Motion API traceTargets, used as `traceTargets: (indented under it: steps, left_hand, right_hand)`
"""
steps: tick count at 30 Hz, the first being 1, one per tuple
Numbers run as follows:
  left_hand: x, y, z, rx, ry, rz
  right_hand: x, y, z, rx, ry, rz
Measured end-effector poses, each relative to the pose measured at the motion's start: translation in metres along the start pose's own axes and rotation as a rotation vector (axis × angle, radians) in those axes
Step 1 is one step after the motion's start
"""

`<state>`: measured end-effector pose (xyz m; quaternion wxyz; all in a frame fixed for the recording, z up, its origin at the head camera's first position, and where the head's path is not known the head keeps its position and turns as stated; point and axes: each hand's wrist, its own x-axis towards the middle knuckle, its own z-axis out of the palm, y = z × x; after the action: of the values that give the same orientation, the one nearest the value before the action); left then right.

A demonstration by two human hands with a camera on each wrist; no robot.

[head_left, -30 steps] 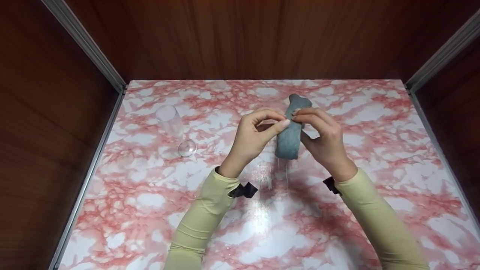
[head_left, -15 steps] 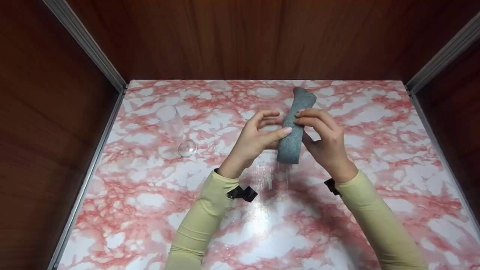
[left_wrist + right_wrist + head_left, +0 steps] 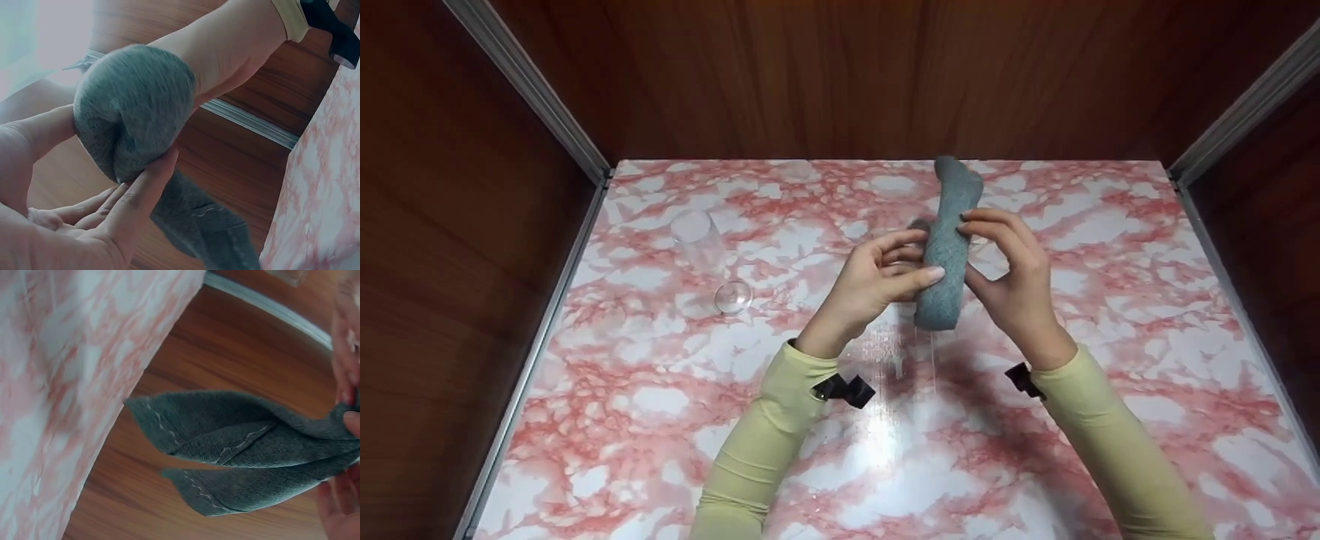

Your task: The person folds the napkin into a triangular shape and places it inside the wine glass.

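Note:
A pair of grey-green socks, rolled together at the near end, is held up over the middle of the table between both hands. My left hand grips it from the left, thumb across the top and fingers round the side. From the right, my right hand pinches it with fingertips on top and thumb lower down. In the left wrist view the rounded, folded end faces the camera, left fingers around it. Two loose sock ends with pale zigzag stitching hang free in the right wrist view.
A clear glass cylinder and a small round transparent piece stand at the left on the red-and-white marbled table. Dark wood panels enclose the back and sides.
The socks' far end has shifted farther back, and a loose end now shows on the left side. The left fingers have opened from a pinch and wrapped round the roll; the right hand stays about level.

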<state>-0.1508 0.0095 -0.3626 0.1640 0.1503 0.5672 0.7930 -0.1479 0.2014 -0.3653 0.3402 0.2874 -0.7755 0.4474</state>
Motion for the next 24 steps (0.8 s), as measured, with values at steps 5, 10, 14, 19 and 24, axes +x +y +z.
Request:
traceTargets:
  steps: [5, 10, 14, 19, 24]
  left_hand:
    - [-0.001, 0.000, -0.003, 0.013, 0.011, 0.068]
    - [0.000, -0.001, -0.005, 0.036, 0.015, 0.132]
    - [0.000, -0.002, -0.004, 0.039, 0.018, 0.171]
    - [0.000, -0.002, -0.003, 0.045, 0.009, 0.210]
    - [0.000, -0.003, -0.003, 0.062, 0.002, 0.242]
  right_hand:
    - [0.004, -0.016, -0.008, 0.203, -0.049, 0.155]
    - [-0.002, -0.010, -0.014, 0.496, -0.026, 0.379]
    - [-0.008, -0.003, -0.015, 0.670, -0.027, 0.521]
    - [-0.012, -0.003, -0.017, 0.799, -0.077, 0.664]
    - [-0.012, -0.006, -0.017, 0.936, -0.126, 0.807]
